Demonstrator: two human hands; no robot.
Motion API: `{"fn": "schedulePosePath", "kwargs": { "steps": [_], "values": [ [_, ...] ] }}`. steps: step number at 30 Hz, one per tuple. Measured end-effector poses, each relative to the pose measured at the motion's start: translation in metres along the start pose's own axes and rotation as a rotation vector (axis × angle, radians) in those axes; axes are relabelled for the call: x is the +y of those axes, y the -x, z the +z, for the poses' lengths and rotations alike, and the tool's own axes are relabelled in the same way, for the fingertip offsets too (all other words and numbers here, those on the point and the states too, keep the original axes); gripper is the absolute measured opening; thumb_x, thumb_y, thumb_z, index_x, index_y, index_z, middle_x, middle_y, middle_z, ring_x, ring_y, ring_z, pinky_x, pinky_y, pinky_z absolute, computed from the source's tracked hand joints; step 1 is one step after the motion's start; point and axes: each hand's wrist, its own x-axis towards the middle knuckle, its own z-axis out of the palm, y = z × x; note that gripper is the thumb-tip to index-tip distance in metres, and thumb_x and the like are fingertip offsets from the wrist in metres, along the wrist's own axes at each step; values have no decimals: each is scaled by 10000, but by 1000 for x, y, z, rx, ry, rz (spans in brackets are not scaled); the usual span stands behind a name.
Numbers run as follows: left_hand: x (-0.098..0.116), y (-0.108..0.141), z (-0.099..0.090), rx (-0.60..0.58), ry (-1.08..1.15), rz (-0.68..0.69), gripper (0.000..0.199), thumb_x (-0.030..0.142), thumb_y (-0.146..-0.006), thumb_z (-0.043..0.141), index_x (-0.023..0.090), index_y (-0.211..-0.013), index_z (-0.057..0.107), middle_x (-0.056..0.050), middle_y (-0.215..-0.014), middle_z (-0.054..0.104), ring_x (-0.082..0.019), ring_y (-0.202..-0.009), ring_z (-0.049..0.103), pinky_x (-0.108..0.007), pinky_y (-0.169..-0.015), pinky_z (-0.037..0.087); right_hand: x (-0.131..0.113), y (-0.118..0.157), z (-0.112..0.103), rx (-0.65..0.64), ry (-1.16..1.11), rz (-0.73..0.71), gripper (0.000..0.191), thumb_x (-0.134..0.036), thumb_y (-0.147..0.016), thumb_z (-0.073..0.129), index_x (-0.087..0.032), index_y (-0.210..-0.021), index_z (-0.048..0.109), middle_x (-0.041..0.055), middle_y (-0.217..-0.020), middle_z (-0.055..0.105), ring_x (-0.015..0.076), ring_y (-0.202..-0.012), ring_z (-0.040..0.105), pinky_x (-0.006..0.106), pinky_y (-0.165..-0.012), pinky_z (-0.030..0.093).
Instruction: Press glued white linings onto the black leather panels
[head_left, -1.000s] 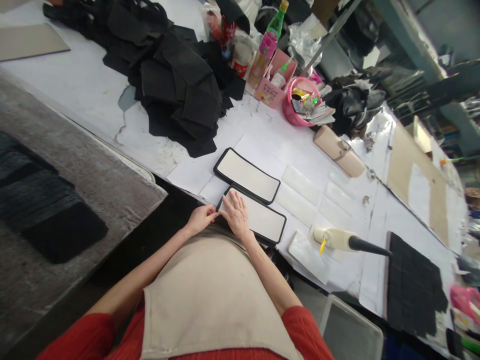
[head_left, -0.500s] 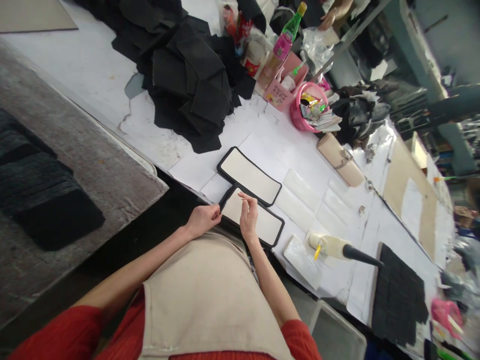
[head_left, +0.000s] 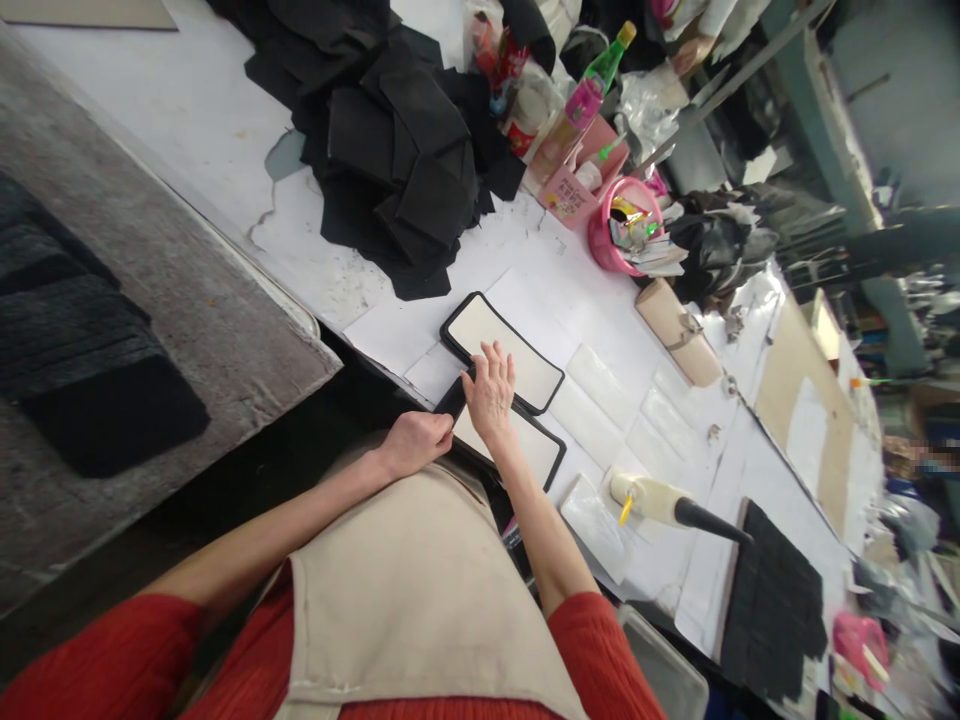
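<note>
Two cream panels with black borders lie side by side at the table's front edge. The near panel [head_left: 529, 450] is partly hidden under my right arm, and the far panel [head_left: 517, 350] is just beyond it. My left hand [head_left: 418, 442] is closed on the left edge of the near panel, thumb and fingers pinched together. Above that panel's upper end my right hand [head_left: 491, 393] is open, fingers stretched out, their tips overlapping the far panel in the view. Whether its palm touches the panel, I cannot tell.
A heap of black pieces [head_left: 405, 160] lies beyond the panels. To the right are a cream glue bottle [head_left: 649, 497] with a black nozzle, translucent sheets [head_left: 592, 415], a beige wallet [head_left: 679, 332] and a black stack [head_left: 772, 600]. A pink basket [head_left: 604, 235] stands behind.
My right hand has moved up and left over the panels, its fingers spreading from a curled pose. My left hand stays at the near panel's edge. The view has shifted slightly.
</note>
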Motion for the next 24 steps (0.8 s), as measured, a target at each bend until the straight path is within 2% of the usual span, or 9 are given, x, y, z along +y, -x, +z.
{"fn": "schedulePosePath", "kwargs": {
  "steps": [3, 5, 10, 12, 14, 16, 18, 21, 24],
  "values": [
    [0, 0, 1, 8, 60, -39, 188, 207, -826, 545, 215, -641, 511, -16, -589, 571, -159, -565, 515, -291, -563, 338, 11, -7, -5, 59, -9, 55, 292, -280, -1004, 450, -144, -1235, 567, 176, -1463, 490, 280, -1482, 292, 581, -1208, 206],
    [-1, 0, 1, 21, 77, -63, 179, 205, -819, 545, 216, -644, 512, -12, -583, 564, -158, -562, 511, -287, -563, 339, 8, -4, -6, 83, -15, 54, 311, -322, -1009, 450, -145, -1233, 570, 177, -1456, 495, 280, -1484, 286, 575, -1204, 225],
    [-1, -1, 2, 14, 73, -60, 191, 224, -843, 552, 216, -654, 519, -13, -599, 576, -158, -576, 525, -285, -573, 335, -5, 8, 0, -41, -39, -129, 268, -266, -1004, 453, -194, -1223, 588, 110, -1447, 528, 228, -1466, 337, 509, -1241, 186],
    [-2, 0, 2, -2, 100, -56, 203, 231, -855, 561, 216, -658, 514, -6, -601, 574, -156, -575, 529, -281, -578, 335, 1, 7, 1, 16, -57, -35, 271, -237, -1001, 444, -178, -1229, 579, 133, -1444, 524, 236, -1457, 350, 516, -1232, 204],
    [-5, 2, 1, -16, 152, -71, 208, 256, -874, 570, 217, -676, 520, 2, -609, 582, -152, -575, 537, -274, -583, 337, 10, 3, -3, 139, -122, 125, 267, -254, -1000, 450, -155, -1216, 570, 173, -1435, 517, 256, -1434, 383, 525, -1200, 271],
    [-11, 5, -1, -15, 205, -104, 207, 311, -888, 588, 218, -709, 541, 3, -639, 609, -154, -592, 559, -268, -591, 345, 16, 0, -10, 240, -272, 243, 238, -310, -984, 492, -159, -1146, 582, 184, -1369, 564, 257, -1355, 478, 497, -1140, 376],
    [-18, 9, -3, -2, 252, -160, 225, 371, -888, 603, 221, -727, 561, 6, -657, 632, -156, -600, 574, -266, -593, 350, 13, 3, -16, 266, -515, 334, 208, -378, -946, 557, -184, -1009, 599, 138, -1162, 679, 235, -1150, 632, 437, -1016, 504],
    [-28, 13, -8, 26, 366, -260, 273, 397, -916, 550, 223, -706, 567, 18, -618, 621, -149, -572, 567, -266, -586, 367, -9, 11, -17, 162, -959, 505, 250, -433, -868, 650, -192, -835, 593, 33, -790, 718, 183, -740, 718, 339, -741, 604],
    [-34, 15, -14, 64, 550, -341, 301, 396, -936, 494, 217, -713, 588, 15, -608, 621, -143, -564, 575, -264, -588, 411, -36, 17, -12, 71, -1251, 616, 273, -420, -807, 717, -177, -771, 599, 10, -696, 713, 161, -588, 704, 292, -616, 603]
  ]
}}
